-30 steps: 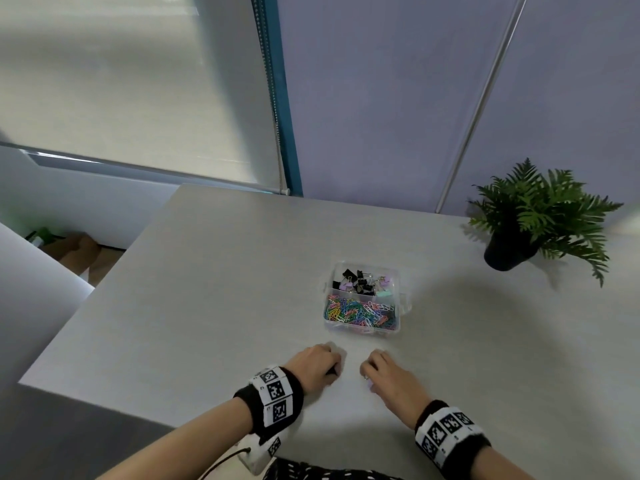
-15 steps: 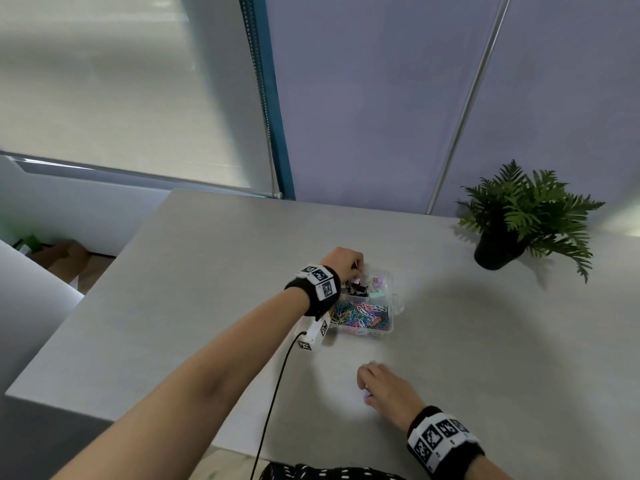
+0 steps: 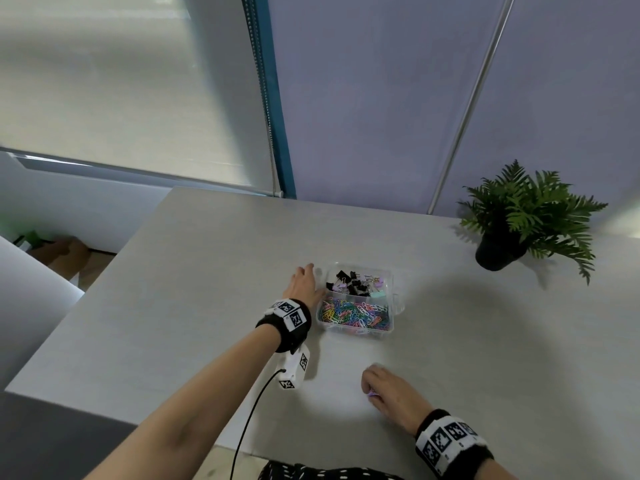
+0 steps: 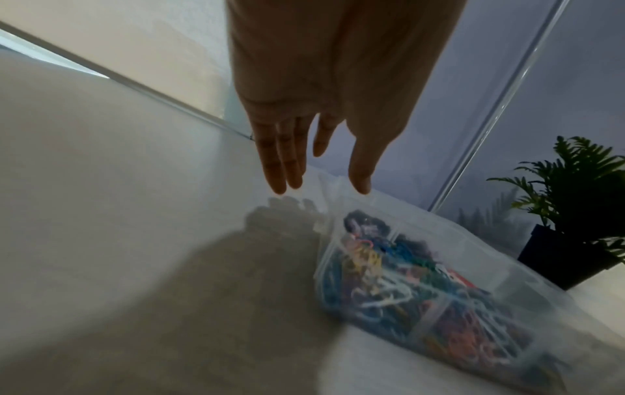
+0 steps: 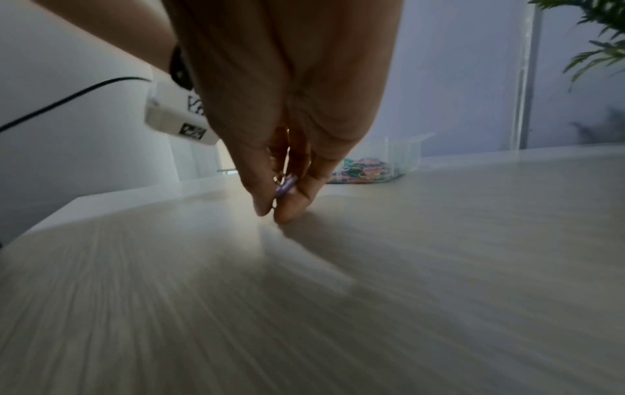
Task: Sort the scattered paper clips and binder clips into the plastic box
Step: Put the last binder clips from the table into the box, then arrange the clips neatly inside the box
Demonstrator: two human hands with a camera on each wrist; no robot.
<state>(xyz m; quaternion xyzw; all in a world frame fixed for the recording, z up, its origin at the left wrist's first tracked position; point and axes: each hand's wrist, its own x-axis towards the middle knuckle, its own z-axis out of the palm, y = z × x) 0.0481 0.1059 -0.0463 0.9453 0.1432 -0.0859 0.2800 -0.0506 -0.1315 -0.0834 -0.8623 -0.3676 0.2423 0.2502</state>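
While the left hand hangs spread just left of the plastic box mid-table, the right hand pinches a purple binder clip; wristband markers carry no legible writing.

Dim, window-lit from the left; wrist views blurred, soft shadows.

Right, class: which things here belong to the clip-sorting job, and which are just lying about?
Job:
box
paper clips, near compartment
binder clips, far compartment
purple clip, pinched by right hand
left hand, fingers straight, beside the box

Lying about:
plant
blind cord
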